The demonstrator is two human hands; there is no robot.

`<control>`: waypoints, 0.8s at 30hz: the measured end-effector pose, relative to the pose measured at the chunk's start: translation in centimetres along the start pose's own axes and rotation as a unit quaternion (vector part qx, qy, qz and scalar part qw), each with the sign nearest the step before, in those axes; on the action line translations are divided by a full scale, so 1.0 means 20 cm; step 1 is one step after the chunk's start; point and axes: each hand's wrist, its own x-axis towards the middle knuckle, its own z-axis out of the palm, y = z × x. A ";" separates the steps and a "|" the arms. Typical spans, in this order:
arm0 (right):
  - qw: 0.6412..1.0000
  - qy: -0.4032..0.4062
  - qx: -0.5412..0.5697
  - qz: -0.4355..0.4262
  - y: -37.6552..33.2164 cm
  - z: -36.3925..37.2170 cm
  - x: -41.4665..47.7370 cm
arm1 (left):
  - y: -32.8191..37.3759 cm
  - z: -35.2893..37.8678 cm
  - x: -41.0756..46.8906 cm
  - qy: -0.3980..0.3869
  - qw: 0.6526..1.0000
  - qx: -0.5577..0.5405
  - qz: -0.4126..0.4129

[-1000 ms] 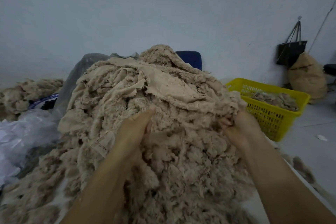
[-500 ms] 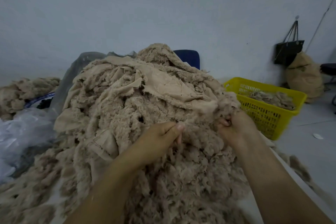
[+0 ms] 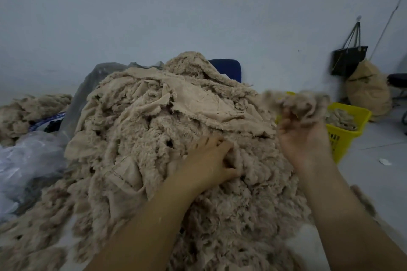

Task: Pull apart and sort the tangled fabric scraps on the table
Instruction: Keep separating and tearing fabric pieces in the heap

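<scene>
Blurring smears the right hand [image 3: 305, 138] and the tan scrap [image 3: 300, 103] it holds raised over the right edge of the heap. Its fingers [image 3: 286, 120] are hard to read, but they look curled up round the scrap's lower edge, palm toward the camera. That scrap hides the near corner of the yellow basket [image 3: 345, 138], which stands just beside the bench [image 3: 306, 246] with more fluffy pieces in it. The pile of fabric scraps [image 3: 154, 138] covers most of the bench and hides all but the top of a blue chair back [image 3: 229, 68] behind it. Both forearms are cut off by the lower frame edge. The left hand [image 3: 209, 160] lies palm down on the middle of the pile, with its fingers bent and dug into the fleece, pinching a fold.
</scene>
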 end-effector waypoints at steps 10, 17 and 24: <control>0.689 -0.196 -0.695 -0.056 0.39 -0.09 -0.15 | -0.04 -0.12 0.01 0.217 0.752 -0.608 -0.135; 0.717 -0.095 -0.688 -0.059 0.28 -0.08 -0.08 | -0.22 -0.30 -0.14 0.281 0.511 -0.794 -0.168; 0.701 -0.182 -0.669 -0.170 0.33 0.08 -0.10 | -0.13 -0.17 -0.17 0.087 0.942 -0.315 -0.073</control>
